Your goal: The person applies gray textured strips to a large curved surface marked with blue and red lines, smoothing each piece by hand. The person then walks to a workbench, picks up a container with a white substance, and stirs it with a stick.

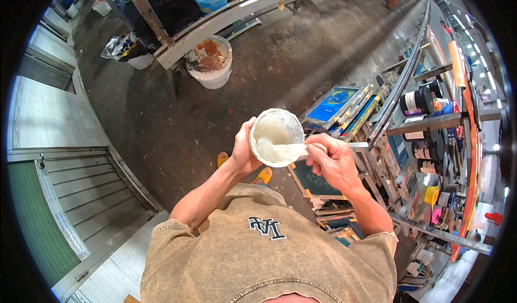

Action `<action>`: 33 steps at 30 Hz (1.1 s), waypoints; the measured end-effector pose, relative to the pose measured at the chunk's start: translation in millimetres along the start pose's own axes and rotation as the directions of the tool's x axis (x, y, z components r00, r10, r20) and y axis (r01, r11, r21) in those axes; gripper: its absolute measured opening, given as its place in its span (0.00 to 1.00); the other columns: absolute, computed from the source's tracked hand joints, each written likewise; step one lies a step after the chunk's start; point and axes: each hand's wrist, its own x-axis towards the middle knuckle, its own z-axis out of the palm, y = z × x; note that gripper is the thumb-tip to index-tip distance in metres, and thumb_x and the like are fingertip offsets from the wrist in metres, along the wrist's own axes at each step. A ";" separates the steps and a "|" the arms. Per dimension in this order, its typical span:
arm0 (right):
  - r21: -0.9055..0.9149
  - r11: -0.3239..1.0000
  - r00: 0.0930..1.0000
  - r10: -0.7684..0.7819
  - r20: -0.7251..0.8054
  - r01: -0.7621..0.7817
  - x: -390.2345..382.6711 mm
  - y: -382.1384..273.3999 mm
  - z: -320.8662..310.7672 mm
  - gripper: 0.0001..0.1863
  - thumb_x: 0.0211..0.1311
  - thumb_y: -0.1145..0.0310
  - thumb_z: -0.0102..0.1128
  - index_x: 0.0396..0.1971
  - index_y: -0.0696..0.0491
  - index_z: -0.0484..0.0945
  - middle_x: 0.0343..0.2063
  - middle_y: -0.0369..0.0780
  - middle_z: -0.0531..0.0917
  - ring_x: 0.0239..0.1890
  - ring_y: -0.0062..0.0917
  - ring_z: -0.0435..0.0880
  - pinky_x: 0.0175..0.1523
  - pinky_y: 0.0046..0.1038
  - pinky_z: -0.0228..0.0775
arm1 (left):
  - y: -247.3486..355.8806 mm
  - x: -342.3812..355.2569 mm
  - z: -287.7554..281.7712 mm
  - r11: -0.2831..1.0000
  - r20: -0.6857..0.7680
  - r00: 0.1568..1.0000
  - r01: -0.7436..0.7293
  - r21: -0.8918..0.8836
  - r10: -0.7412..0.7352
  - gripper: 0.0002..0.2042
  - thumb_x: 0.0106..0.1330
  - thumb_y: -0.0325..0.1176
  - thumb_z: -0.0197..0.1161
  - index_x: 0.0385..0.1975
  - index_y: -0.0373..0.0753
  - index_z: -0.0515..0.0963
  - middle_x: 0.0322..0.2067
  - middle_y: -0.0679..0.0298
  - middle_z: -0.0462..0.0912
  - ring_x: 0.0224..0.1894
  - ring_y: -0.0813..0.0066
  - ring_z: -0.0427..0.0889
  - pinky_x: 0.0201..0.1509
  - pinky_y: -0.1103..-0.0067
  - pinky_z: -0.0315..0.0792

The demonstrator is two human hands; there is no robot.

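Note:
Held up in front of my chest is a round white tub [295, 121] with thick whitish paste [272, 133] coating its inside. My left hand [245, 148] is wrapped round the tub's left side. My right hand [332, 160] grips a pale flat scraper [288, 151], whose blade reaches over the rim into the paste. The end of its handle sticks out to the right past my fingers. The tub's mouth faces up toward me, and its underside is hidden.
A white bucket [212, 77] crusted with reddish-brown residue stands on the dark floor ahead. Framed screens [331, 105] are stacked to the right, beside a metal rack with dark jars [417, 102]. A long rail [212, 27] crosses ahead. A green-panelled door [40, 217] is at left.

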 end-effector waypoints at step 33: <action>-0.419 0.812 0.843 -0.510 -0.169 0.407 24.1 -3.0 -1.0 0.04 0.61 0.77 0.58 0.35 0.58 0.77 0.26 0.46 0.81 0.25 0.37 0.81 0.30 0.30 0.70 | -6.2 1.3 6.3 1.000 -0.037 0.999 -0.013 0.018 0.014 0.29 0.73 0.48 0.28 0.63 0.37 0.67 0.60 0.55 0.74 0.61 0.59 0.74 0.64 0.60 0.72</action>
